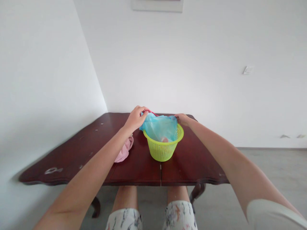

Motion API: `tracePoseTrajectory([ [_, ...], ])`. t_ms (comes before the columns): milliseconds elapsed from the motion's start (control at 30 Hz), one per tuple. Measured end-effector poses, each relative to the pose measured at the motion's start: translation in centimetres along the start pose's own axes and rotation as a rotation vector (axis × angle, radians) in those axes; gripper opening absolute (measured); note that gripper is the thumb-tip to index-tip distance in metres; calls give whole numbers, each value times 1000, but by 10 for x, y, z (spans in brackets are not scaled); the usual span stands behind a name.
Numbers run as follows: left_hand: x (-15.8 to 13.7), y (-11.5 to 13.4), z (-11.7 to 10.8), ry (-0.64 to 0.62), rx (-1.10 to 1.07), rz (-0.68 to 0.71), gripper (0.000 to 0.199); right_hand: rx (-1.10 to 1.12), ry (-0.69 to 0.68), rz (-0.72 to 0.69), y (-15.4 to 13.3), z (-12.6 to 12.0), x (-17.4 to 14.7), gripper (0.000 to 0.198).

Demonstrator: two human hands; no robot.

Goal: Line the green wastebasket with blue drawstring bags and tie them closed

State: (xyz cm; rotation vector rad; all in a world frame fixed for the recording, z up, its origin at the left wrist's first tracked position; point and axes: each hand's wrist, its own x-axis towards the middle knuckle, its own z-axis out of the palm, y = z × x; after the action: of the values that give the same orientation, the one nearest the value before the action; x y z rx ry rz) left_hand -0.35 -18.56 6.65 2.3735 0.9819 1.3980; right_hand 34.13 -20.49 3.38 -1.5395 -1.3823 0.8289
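Observation:
A thin blue plastic bag [159, 126] with a red drawstring [151, 112] hangs partly inside a yellow-green perforated plastic basket [162, 150]. At the far left of the rim, my left hand [137, 118] pinches the bag's edge near the drawstring. My right hand [182, 119] grips the bag's other upper corner, just above the basket's right rim. Something pale pinkish shows low in the basket against the bag; its kind is unclear. Pink cloth [124, 150] lies left of the basket, partly hidden by my left forearm.
The basket stands on a dark red-brown wooden table [139, 172] with a wavy front edge. White walls meet behind it and on the left. A whitish mark [53, 170] is on the table's left part. My legs are below the front edge.

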Motion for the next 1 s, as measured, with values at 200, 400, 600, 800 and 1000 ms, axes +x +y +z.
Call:
tracePoseTrajectory([
  [200, 20, 11, -5, -36, -100, -30, 24, 262, 34, -31, -39, 21, 20, 39],
  [400, -19, 31, -24, 12, -486, -126, 46, 409, 84, -247, -42, -4, -27, 54],
  [600, -71, 51, -27, -4, -565, 24, 40, -108, 148, -166, -16, -27, -60, 51],
  [800, -94, 67, -9, -81, -427, 115, 35, -424, 108, -110, -50, 11, 5, 67],
  [1000, -133, 79, -18, 42, -216, -194, 66, -713, -119, -136, -78, 45, 24, 37],
])
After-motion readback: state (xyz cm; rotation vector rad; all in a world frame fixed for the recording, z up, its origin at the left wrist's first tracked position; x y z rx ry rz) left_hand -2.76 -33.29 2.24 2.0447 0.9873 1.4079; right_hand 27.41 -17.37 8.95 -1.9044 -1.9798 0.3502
